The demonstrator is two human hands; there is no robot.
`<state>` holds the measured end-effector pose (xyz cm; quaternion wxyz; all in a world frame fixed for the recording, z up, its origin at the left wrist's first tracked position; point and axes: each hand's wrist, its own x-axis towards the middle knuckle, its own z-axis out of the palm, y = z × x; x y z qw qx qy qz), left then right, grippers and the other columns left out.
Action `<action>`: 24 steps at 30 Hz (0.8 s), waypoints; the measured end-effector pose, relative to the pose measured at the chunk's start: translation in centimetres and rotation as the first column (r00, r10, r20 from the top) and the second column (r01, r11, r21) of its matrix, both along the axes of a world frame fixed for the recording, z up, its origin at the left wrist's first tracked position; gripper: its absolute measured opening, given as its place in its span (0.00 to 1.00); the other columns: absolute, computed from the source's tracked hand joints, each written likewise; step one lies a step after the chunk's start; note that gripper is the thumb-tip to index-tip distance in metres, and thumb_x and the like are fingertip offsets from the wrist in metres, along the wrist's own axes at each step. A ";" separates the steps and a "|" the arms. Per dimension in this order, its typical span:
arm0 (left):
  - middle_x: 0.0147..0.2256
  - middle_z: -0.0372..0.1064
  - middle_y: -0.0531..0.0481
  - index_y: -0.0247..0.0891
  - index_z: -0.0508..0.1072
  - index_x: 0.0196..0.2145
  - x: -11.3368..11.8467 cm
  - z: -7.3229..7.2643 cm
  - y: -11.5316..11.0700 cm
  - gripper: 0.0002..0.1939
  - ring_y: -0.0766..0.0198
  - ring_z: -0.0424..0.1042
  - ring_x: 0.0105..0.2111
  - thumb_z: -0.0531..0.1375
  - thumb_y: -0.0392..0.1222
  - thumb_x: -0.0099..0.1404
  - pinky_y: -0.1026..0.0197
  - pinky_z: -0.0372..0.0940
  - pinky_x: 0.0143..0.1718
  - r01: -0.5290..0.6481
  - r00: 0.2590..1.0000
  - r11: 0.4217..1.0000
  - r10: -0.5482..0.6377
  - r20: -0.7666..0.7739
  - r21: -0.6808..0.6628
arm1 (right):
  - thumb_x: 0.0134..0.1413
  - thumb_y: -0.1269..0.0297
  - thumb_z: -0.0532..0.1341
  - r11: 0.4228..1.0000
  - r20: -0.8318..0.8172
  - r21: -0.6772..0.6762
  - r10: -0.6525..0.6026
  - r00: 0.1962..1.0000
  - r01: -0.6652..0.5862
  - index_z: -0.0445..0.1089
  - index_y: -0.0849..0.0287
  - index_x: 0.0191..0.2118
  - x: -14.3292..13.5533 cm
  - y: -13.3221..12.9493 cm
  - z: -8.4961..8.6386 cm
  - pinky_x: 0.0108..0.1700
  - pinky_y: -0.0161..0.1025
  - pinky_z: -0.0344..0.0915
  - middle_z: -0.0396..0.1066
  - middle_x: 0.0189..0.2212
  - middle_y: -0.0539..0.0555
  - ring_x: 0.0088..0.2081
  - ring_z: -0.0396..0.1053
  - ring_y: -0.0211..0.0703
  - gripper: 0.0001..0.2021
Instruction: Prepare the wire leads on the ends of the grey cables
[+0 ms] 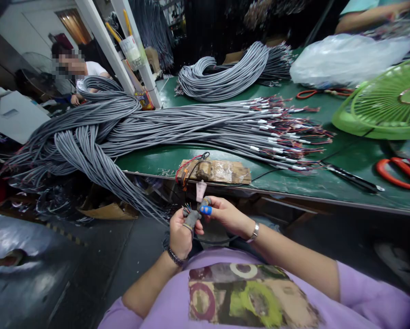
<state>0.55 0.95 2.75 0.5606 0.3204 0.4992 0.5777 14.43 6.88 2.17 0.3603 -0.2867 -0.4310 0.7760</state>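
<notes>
My left hand (181,234), with grey coverings on its fingers, is closed around a grey cable. The cable's thin coloured wires (187,208) fan out above the fingertips. Close beside it, my right hand (223,214) has blue tape round the thumb and a grey covering on a finger. Its thumb and forefinger are pinched together near the cable end; what sits between them is too small to tell. Just above the fingertips a pale pink tapered piece (201,191) hangs at the bench edge, below a wooden block (222,171) with red and black leads.
Long grey cables (177,123) with stripped ends cover the green bench (146,162). Behind them lies a coiled bundle (225,75). To the right are a green fan (386,103), orange-handled scissors (402,171), a black-handled tool (355,178) and a plastic bag (349,61). Other people work across the bench.
</notes>
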 end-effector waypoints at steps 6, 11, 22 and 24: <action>0.22 0.72 0.52 0.35 0.73 0.34 -0.1 -0.2 -0.4 0.15 0.68 0.70 0.19 0.67 0.47 0.52 0.65 0.67 0.22 0.002 1.000 0.998 -0.001 -0.017 0.056 | 0.41 0.53 0.69 0.999 -0.022 -0.030 -0.017 1.000 0.017 0.65 0.61 0.26 -0.3 -0.1 -0.4 0.26 0.33 0.54 0.63 0.18 0.45 0.21 0.57 0.31 0.17; 0.26 0.75 0.48 0.34 0.76 0.31 -0.7 0.1 -0.7 0.13 0.64 0.73 0.23 0.69 0.44 0.50 0.61 0.71 0.29 0.219 0.975 0.974 -0.220 0.008 0.060 | 0.41 0.56 0.70 0.984 -0.082 -0.152 0.077 0.994 -0.089 0.65 0.62 0.26 -0.2 -0.2 -1.4 0.26 0.32 0.56 0.64 0.18 0.46 0.20 0.59 0.31 0.16; 0.30 0.77 0.46 0.38 0.79 0.32 -1.6 0.8 0.0 0.07 0.59 0.75 0.31 0.66 0.41 0.53 0.57 0.70 0.39 0.100 0.938 0.955 0.004 -0.348 0.280 | 0.47 0.47 0.64 0.991 -0.055 -0.111 -0.084 0.995 0.078 0.69 0.61 0.30 -0.9 2.6 0.4 0.28 0.32 0.61 0.67 0.23 0.49 0.24 0.61 0.33 0.19; 0.29 0.77 0.46 0.38 0.79 0.32 -1.4 0.9 0.4 0.07 0.59 0.75 0.30 0.67 0.41 0.53 0.56 0.70 0.38 0.097 0.956 0.957 -0.012 -0.293 0.275 | 0.45 0.47 0.65 0.973 0.056 0.056 -0.227 0.972 0.224 0.69 0.61 0.26 -1.1 2.5 0.3 0.27 0.32 0.59 0.67 0.22 0.49 0.24 0.60 0.33 0.19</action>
